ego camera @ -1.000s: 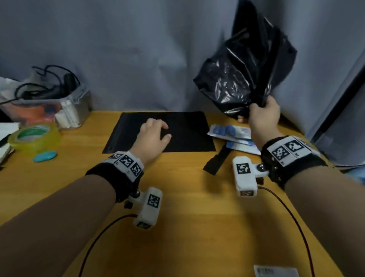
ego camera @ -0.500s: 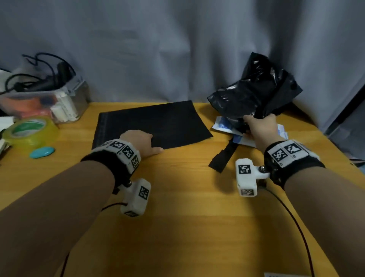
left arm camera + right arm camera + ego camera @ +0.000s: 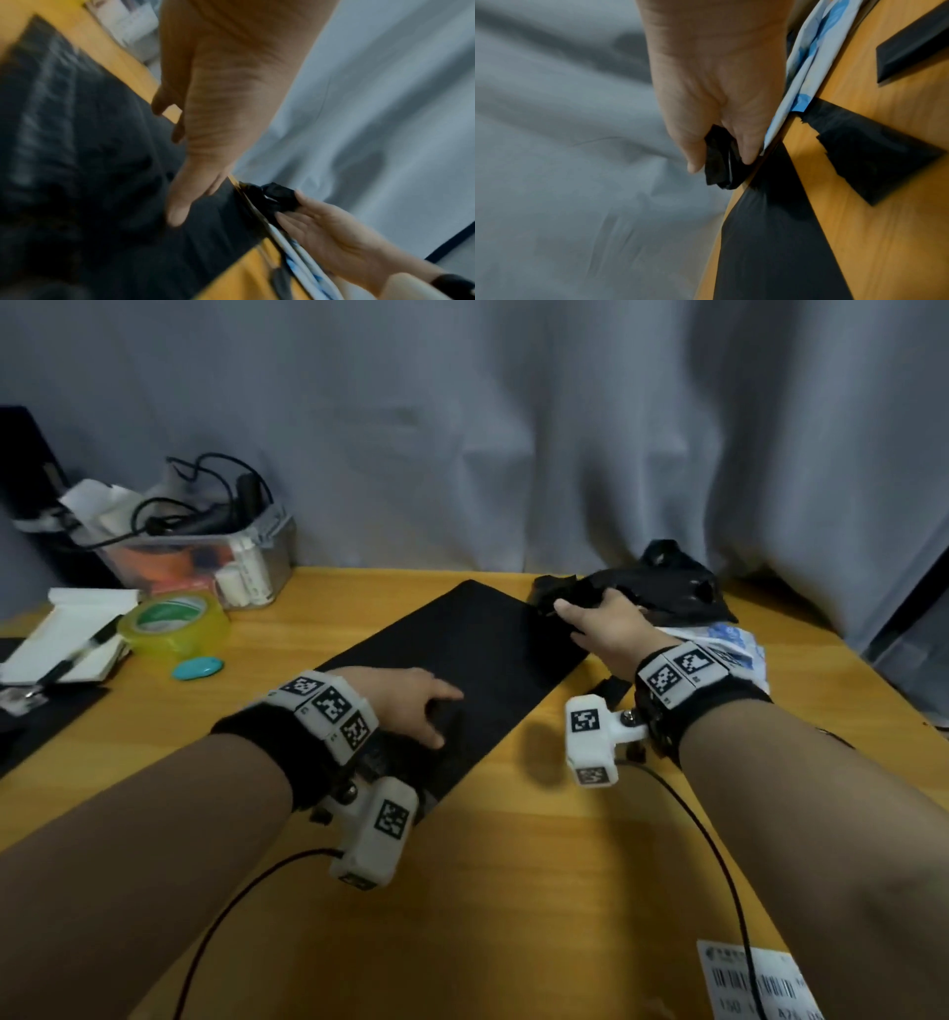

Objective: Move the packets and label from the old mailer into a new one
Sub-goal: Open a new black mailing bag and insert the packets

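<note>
At the bench's (image 3: 513,891) far right, the right hand (image 3: 603,629) had lowered the crumpled black old mailer (image 3: 662,598) onto the packets (image 3: 739,644), still pinching it; the left hand (image 3: 405,706) lay spread on the flat new mailer (image 3: 477,654).

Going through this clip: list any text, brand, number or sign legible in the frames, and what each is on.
None can be quoted with confidence.
Shipping label, near right table edge: barcode and a blurred line of characters, partly cut off.
Tape roll: green print on the core, unreadable.
Blue and white packets: print too blurred.
Wrist bands and cameras: black and white square marker patterns, no words.
</note>
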Available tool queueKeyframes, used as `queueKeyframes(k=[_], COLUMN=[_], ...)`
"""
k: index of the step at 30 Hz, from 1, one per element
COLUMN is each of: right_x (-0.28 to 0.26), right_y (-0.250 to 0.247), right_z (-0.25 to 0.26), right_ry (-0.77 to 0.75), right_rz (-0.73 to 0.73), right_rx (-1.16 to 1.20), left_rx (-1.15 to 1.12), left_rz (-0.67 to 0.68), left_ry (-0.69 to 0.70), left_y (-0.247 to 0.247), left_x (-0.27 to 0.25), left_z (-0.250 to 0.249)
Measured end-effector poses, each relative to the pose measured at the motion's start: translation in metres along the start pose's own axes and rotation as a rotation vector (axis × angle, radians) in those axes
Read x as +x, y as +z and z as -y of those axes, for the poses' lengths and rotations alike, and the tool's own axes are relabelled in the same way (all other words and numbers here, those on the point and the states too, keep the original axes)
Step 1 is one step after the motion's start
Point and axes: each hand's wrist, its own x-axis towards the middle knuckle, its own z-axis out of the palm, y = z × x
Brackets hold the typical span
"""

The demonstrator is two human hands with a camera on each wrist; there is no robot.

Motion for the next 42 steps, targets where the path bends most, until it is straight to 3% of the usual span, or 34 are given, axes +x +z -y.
queueKeyframes(k=[3, 7, 13, 18, 24, 33, 42], right_x=[-0.015, -0.029, -0.067, -0.08, -0.087, -0.088, -0.08], right_y=[0.006, 0.013, 0.031, 0.033, 0.035, 0.052, 0.055], right_z=[0.002, -0.003, 0.002, -0.007, -0.018, -0.019, -0.02], right_ry=[-0.007, -0.13, -0.248, -0.219, -0.188, -0.335, -0.345], right_rz=[0.064, 0.016, 0.308, 0.488, 0.487, 0.46, 0.46], right_rx=[-0.174, -0.389, -0.492, -0.701, -0.74, -0.976, -0.98], left_rx=[0.164, 0.273, 0.132, 0.041, -0.008, 0.052, 0.147], left_rz=[0.113, 0.018, -0.079, -0.154, -0.169, -0.275, -0.312], left_ry=[-0.167, -0.234, -0.089, 0.075, 0.097, 0.186, 0.212], left_y=[0.012, 0.024, 0.025, 0.026, 0.029, 0.035, 0.034], left_x=[-0.012, -0.017, -0.004, -0.002, -0.011, -0.01, -0.005], left_z=[0.028, 0.032, -0.013, -0.016, 0.006, 0.011, 0.01])
